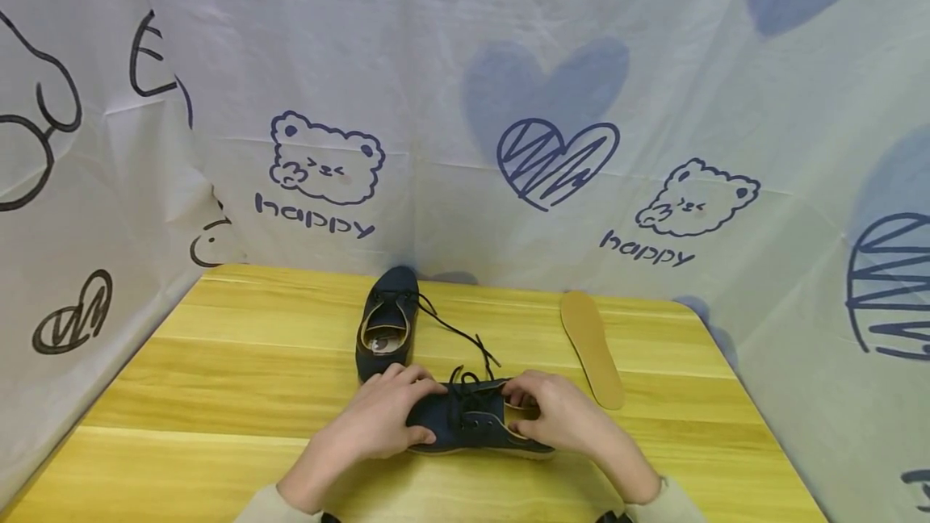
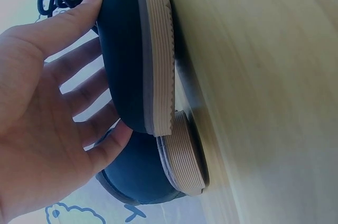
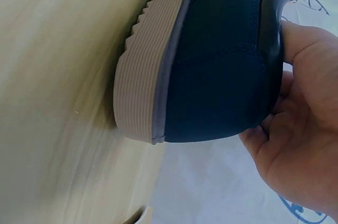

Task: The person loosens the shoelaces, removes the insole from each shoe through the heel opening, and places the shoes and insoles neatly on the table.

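Observation:
A dark navy lace-up shoe [image 1: 494,434] lies sideways on the table, toe to the left, with a ribbed pale sole [image 3: 140,92]. My left hand [image 1: 381,418] grips its toe, the thumb on the near side and the fingers across the far side. At the shoe's opening is my right hand [image 1: 559,414]. Its thumb reaches into the opening and its fingers curl at the far rim; part of them is hidden by the heel in the right wrist view. Black laces [image 1: 465,398] sit loosely over the tongue.
Behind my left hand stands a second navy shoe [image 1: 395,317], its toe away from me and a long lace [image 1: 458,331] trailing right. A tan insole [image 1: 592,349] lies at the back right of the wooden table [image 1: 240,361]. Printed white cloth [image 1: 436,184] hangs behind.

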A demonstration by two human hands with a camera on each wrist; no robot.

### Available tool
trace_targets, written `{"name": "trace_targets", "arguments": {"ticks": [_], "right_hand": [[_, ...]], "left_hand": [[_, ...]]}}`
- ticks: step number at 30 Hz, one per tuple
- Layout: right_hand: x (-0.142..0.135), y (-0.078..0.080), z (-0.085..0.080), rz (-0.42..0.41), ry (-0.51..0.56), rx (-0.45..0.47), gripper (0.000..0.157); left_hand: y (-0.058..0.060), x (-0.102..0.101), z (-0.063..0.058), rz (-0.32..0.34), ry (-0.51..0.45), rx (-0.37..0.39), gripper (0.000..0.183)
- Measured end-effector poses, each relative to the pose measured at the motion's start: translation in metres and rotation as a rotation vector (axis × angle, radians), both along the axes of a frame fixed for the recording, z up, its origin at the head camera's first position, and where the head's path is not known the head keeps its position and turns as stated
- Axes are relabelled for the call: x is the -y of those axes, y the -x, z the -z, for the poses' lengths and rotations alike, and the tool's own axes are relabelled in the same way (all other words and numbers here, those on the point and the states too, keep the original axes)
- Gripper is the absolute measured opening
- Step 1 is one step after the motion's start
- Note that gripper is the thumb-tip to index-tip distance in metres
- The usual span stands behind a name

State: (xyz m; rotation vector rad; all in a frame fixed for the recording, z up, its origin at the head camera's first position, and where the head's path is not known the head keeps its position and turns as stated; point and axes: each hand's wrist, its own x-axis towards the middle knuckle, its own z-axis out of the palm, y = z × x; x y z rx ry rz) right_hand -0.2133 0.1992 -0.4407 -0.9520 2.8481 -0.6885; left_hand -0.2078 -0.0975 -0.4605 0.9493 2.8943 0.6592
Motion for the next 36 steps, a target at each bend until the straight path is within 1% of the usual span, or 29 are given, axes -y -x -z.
{"name": "trace_targets", "arguments": {"ticks": [3,6,12,17,22,29,36], "right_hand": [[0.002,0.000,0.000,0.003,0.003,-0.009,0.026],[0.003,0.001,0.001,0.006,0.003,-0.016,0.024],[0.004,0.002,0.001,0.007,0.012,0.004,0.022],[0.004,0.003,0.001,-0.005,0.003,0.019,0.018],[0.005,0.005,0.003,-0.020,0.002,-0.014,0.016],[0.007,0.003,0.005,-0.008,0.005,-0.102,0.014],[0.005,0.002,0.010,0.042,0.040,-0.114,0.016]], "left_hand": [[0.000,0.001,0.000,0.002,-0.001,0.002,0.055],[0.000,0.001,-0.001,0.003,0.001,0.006,0.055],[0.001,0.000,-0.003,0.000,0.000,0.010,0.054],[0.002,0.001,-0.001,0.001,0.007,0.013,0.054],[0.002,0.001,0.001,-0.001,0.010,0.005,0.054],[0.001,0.002,0.002,-0.001,0.003,0.004,0.054],[0.001,0.001,0.000,0.003,0.003,0.010,0.054]]}}
